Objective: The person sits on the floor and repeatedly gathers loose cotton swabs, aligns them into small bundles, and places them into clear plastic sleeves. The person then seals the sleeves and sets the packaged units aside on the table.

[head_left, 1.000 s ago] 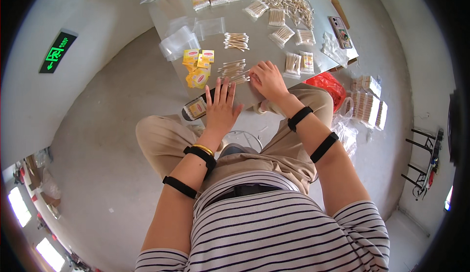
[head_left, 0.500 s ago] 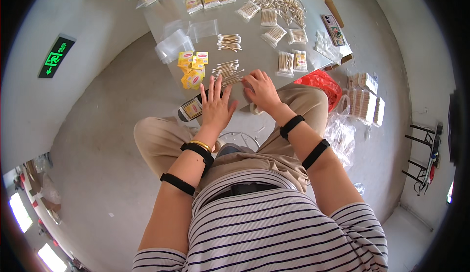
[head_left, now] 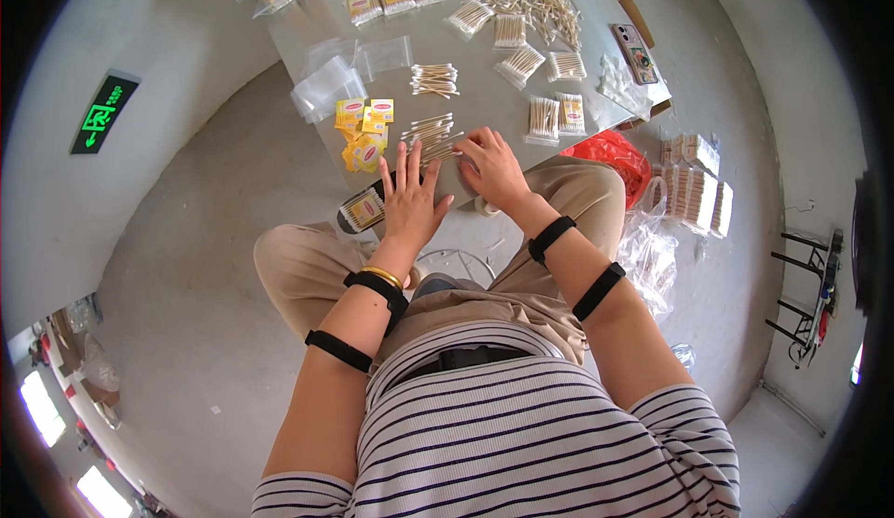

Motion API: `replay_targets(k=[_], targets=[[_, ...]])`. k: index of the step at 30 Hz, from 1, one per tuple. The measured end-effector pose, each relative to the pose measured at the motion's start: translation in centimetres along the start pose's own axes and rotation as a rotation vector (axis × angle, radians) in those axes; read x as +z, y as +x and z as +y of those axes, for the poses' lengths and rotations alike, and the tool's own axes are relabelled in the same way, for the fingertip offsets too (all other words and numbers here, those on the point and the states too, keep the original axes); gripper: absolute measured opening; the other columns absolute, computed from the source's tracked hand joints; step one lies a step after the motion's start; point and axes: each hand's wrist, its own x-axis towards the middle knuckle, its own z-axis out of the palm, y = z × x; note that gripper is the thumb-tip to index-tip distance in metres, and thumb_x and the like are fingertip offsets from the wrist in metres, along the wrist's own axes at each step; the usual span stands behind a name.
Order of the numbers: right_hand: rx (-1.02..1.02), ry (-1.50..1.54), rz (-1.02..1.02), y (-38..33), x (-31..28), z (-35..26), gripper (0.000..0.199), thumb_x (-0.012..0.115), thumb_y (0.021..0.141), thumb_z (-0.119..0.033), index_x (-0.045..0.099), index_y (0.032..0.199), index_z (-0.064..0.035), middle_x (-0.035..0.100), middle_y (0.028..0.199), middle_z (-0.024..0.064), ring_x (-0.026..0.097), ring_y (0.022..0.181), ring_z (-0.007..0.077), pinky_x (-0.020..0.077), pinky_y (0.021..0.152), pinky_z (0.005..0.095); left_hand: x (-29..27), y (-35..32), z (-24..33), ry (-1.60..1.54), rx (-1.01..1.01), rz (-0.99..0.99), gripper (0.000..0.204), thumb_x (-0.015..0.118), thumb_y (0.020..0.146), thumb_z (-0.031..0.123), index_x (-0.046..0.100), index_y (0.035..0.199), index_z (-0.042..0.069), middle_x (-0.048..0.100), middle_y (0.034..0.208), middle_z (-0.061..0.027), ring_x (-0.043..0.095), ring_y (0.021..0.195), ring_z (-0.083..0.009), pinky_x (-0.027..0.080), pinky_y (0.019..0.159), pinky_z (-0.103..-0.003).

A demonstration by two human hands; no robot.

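Observation:
My left hand lies flat with its fingers spread, the tips at the near side of a loose bunch of cotton swabs. My right hand is at the right end of that bunch, fingers bent and thumb apart, fingertips by the swab ends. A second bunch of cotton swabs lies just beyond. Left of the swabs are yellow printed cards in an untidy stack. Beside my left hand, a bag of swabs with a yellow card rests on a dark rounded thing, partly hidden by the hand.
Clear empty bags lie at the table's left. Filled swab bags and a heap of loose swabs are farther right. A phone sits near the right edge. Below are a red plastic bag and stacked swab packs.
My right hand has shifted slightly left and up, its fingertips now at the swab ends. My left hand has stayed almost still.

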Motion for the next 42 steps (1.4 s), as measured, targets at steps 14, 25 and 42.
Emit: replay_targets(k=[14, 25, 42], targets=[[-0.047, -0.022, 0.002, 2.1, 0.3, 0.8, 0.018, 0.071, 0.087, -0.007, 0.074, 0.104, -0.0122, 0.06, 0.112, 0.0071, 0.057, 0.112, 0.0305, 0.0488, 0.099, 0.0437, 0.1, -0.3, 0.0, -0.022, 0.005, 0.012, 0.079, 0.08, 0.087, 0.039, 0.048, 0.155, 0.012, 0.03, 0.169, -0.0192, 0.017, 0.161, -0.0412, 0.008, 0.129, -0.067], [-0.295, -0.242, -0.201, 5.9, 0.5, 1.4, 0.006, 0.074, 0.084, -0.012, 0.069, 0.088, -0.0121, 0.059, 0.106, 0.0036, 0.055, 0.11, 0.0243, 0.0453, 0.097, 0.0383, 0.0, -0.3, 0.1, -0.014, 0.006, 0.013, 0.08, 0.079, 0.088, 0.041, 0.047, 0.156, 0.013, 0.031, 0.168, -0.0176, 0.017, 0.161, -0.0413, 0.007, 0.129, -0.067], [0.035, 0.413, -0.141, -1.8, -7.2, -4.7, 0.011, 0.071, 0.092, -0.008, 0.07, 0.1, -0.0012, 0.074, 0.096, 0.0129, 0.073, 0.088, 0.0298, 0.0567, 0.079, 0.0402, -8.0, -0.1, 1.4, -0.468, 0.07, 0.137, 0.012, 0.073, 0.097, 0.02, 0.08, 0.094, 0.01, 0.074, 0.069, -0.0012, 0.064, 0.065, -0.0227, 0.044, 0.084, -0.036]])
